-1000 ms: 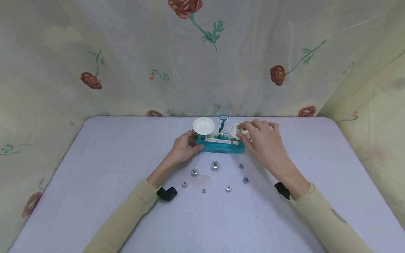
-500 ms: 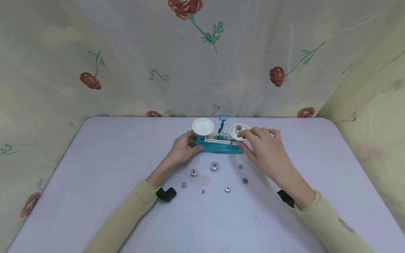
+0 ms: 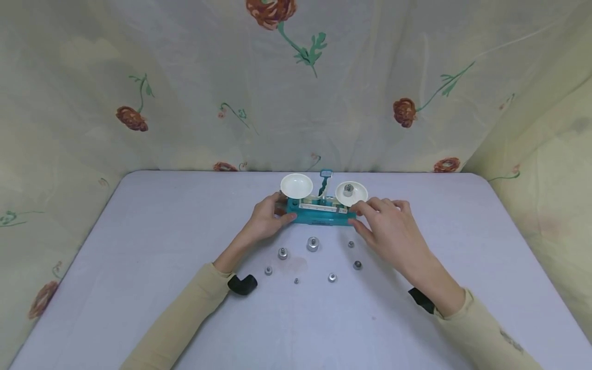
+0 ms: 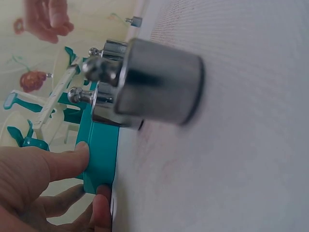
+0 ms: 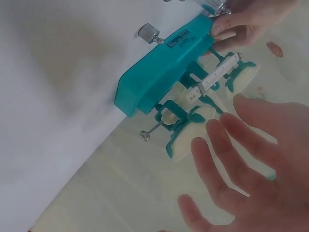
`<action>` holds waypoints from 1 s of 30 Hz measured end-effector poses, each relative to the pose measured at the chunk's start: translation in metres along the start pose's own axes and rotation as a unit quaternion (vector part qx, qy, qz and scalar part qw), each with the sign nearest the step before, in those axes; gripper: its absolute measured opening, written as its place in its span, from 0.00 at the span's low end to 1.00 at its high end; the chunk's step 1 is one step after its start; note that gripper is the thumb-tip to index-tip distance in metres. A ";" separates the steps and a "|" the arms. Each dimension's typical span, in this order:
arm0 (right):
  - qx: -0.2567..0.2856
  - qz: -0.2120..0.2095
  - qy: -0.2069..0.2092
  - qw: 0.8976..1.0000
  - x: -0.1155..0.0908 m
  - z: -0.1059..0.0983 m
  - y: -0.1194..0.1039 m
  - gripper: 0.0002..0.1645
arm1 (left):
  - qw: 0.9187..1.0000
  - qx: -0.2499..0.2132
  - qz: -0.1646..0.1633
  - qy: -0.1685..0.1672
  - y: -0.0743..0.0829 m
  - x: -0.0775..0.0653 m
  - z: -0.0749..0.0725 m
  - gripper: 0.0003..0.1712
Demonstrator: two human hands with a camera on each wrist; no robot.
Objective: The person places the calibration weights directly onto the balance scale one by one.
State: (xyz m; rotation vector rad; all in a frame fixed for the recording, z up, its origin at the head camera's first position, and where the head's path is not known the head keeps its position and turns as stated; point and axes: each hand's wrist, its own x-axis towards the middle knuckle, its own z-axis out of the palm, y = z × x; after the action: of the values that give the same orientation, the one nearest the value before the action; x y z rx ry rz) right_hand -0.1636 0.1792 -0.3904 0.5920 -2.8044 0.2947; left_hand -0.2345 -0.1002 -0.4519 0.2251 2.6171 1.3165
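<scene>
- Seeing a teal balance scale (image 3: pixel 324 218) between left hand (image 3: pixel 268 216) and right hand (image 3: pixel 390 231), with two white pans (image 3: pixel 296 186) and a ruled beam (image 3: pixel 321 207).
- Gripping the near base end with the left hand.
- Spreading the right hand loosely beside the nearer pan.
- Leaving a silver weight (image 3: pixel 348 190) upright there, after pinching it a second ago.

The light is soft and greyish. In the head view, a pale shadow lies on the surface (image 3: pixel 162 231) beside the right sleeve (image 3: pixel 481 334). In the left wrist view, the nearest metal weight (image 4: pixel 161 79) is shiny but blurry. The right wrist view looks dull, with a wide, smudgy shadow.
</scene>
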 end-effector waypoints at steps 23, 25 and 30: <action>0.015 0.001 -0.060 0.998 -0.015 0.025 -0.001 0.13 | 1.000 0.004 0.005 0.002 -0.003 0.000 0.001 0.31; 0.018 0.001 -0.064 0.998 -0.016 0.027 -0.001 0.13 | 1.000 0.003 0.005 0.002 -0.003 0.000 0.001 0.31; 0.021 -0.005 -0.075 0.997 -0.018 0.030 0.001 0.11 | 1.000 -0.001 0.009 0.003 -0.002 0.000 0.000 0.32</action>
State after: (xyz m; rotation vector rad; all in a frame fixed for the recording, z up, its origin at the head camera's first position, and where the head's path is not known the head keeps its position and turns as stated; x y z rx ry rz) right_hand -0.1545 0.1787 -0.4240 0.6625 -2.9447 0.3210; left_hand -0.2343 -0.1009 -0.4535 0.2442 2.6242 1.3288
